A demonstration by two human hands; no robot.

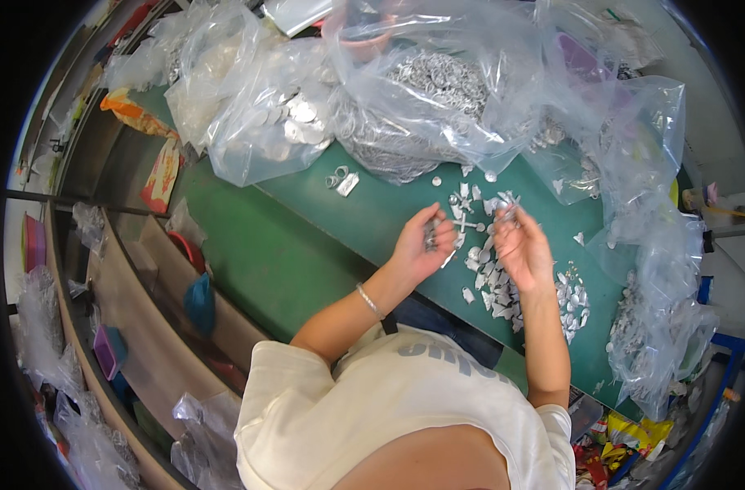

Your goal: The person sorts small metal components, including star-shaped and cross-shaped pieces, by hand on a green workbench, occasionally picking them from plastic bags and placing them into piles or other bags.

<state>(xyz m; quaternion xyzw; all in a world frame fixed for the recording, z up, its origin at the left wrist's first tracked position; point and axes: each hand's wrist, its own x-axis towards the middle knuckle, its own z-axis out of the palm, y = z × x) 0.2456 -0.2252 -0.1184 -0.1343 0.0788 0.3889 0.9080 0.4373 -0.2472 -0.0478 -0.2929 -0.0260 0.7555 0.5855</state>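
Two hands: your left hand (424, 245) and your right hand (526, 251) are raised above the green table (364, 212), apart from each other.
Left fingers: they curl toward your thumb, closed around small silvery bits (430, 237) whose exact shape is too small to tell.
Right fingers: your thumb and fingertips come together on a small silver piece (506, 204); whether your palm holds more, you cannot tell from this view.
Left wrist: you wear a pale bracelet (370, 302) on it.
Main pile: flat silver pieces (493, 282) of mixed shapes lie on the table between your hands and nearer to your body, some close beside your right forearm.
Second pile: more metal bits (570, 306) lie just to the right of that forearm.
Small group: a few ring-like pieces (342, 180) lie to the left, well apart from the main pile and near the bags.
Far side: before you are a clear bag with round discs (303, 118) and, beside it, a large clear bag with a mass of silver parts (446, 82).
Right edge: another clear plastic bag (658, 343) lies along the table, with silvery pieces by it.
Left of you: a blue container (199, 302) sits in a brown shelf (148, 318).
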